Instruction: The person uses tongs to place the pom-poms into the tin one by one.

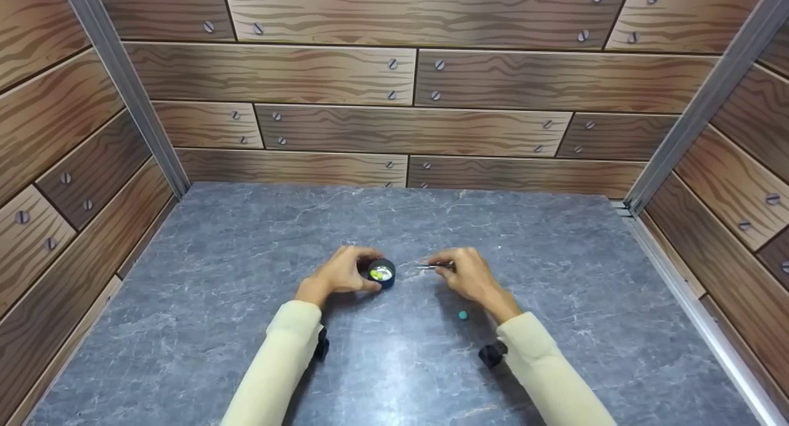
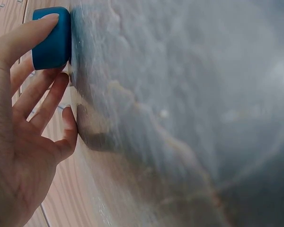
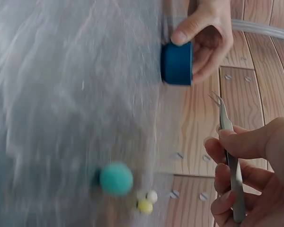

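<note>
A small round blue container (image 2: pixel 52 40) stands on the table, with several yellow-green pieces (image 1: pixel 378 274) inside its open top. My left hand (image 1: pixel 345 270) holds it by the sides, thumb on the near side and fingers round the far side. To the right, my right hand (image 1: pixel 466 272) pinches steel tweezers (image 3: pixel 234 177) between thumb and fingers. Their bent tips are slightly apart with nothing between them, pointing left at the container across a short gap. A teal ball (image 1: pixel 463 315) lies on the table just below the right hand.
In the right wrist view a small yellow ball (image 3: pixel 145 206) and a white ball (image 3: pixel 152 196) lie close together beyond the teal one. The grey marbled table (image 1: pixel 246 229) is bordered by wood-patterned walls (image 1: pixel 333 74) and metal posts (image 1: pixel 132 87).
</note>
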A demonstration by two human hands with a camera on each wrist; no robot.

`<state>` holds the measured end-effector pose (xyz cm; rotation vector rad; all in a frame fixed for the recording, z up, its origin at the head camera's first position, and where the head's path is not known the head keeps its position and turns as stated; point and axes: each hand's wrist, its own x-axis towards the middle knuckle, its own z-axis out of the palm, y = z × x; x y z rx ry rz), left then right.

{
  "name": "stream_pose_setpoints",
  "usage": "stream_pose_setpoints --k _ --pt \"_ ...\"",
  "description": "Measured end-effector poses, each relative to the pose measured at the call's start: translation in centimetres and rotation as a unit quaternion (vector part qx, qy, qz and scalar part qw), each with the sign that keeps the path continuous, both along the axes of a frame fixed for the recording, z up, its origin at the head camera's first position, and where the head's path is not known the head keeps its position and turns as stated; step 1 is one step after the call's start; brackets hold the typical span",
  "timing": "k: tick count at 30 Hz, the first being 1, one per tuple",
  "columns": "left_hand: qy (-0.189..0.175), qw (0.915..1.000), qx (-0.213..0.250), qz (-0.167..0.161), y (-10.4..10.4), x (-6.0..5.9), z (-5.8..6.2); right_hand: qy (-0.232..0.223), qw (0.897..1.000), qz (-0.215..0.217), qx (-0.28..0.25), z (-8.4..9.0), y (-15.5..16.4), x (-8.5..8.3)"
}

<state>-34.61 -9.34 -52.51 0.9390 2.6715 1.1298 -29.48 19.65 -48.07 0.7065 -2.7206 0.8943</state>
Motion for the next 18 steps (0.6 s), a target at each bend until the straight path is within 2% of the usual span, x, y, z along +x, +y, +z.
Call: stream_pose_setpoints --k 8,18 --pt "-0.003 1.0000 -0.001 0.002 0.0 0.0 0.1 -0.036 0.999 0.001 -0.006 0.7 3.2 0.4" --pt "-0.005 0.9999 -0.006 0.006 0.2 -0.1 0.0 -0.037 0.999 0.019 0.006 0.7 6.4 1.8"
